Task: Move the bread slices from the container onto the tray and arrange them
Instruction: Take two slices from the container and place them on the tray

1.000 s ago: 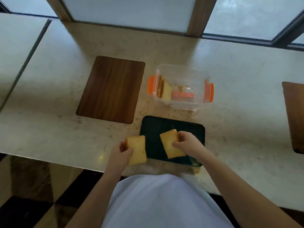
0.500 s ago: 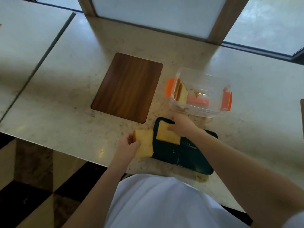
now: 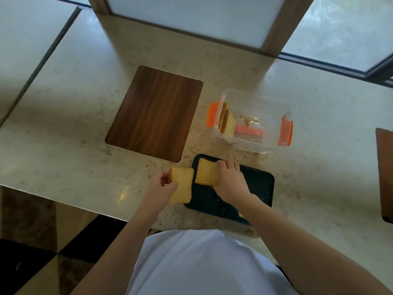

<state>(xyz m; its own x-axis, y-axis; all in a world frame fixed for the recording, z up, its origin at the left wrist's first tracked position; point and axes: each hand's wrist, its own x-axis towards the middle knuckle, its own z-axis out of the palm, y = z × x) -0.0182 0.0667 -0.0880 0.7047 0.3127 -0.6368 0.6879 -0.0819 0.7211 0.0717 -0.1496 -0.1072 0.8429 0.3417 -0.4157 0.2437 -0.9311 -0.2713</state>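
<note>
A dark tray (image 3: 258, 188) lies at the counter's front edge. One bread slice (image 3: 205, 172) rests flat in the tray's far left corner, with my right hand (image 3: 230, 180) pressed on its right side. My left hand (image 3: 160, 187) grips a second bread slice (image 3: 181, 185) by its left edge, held just left of the tray and overlapping the tray's rim. Behind the tray stands a clear container (image 3: 252, 121) with orange clips. Two more slices (image 3: 226, 121) lean upright against the container's left wall.
A brown wooden board (image 3: 155, 112) lies on the marble counter (image 3: 74, 145), left of the container. Another brown board (image 3: 385, 173) shows at the right edge. Crumbs are scattered in the tray and container. The counter's front edge runs just below my hands.
My right hand has moved its slice from the tray's near middle to the far left corner and laid it flat. The left hand's slice has stayed beside the tray. The camera has shifted.
</note>
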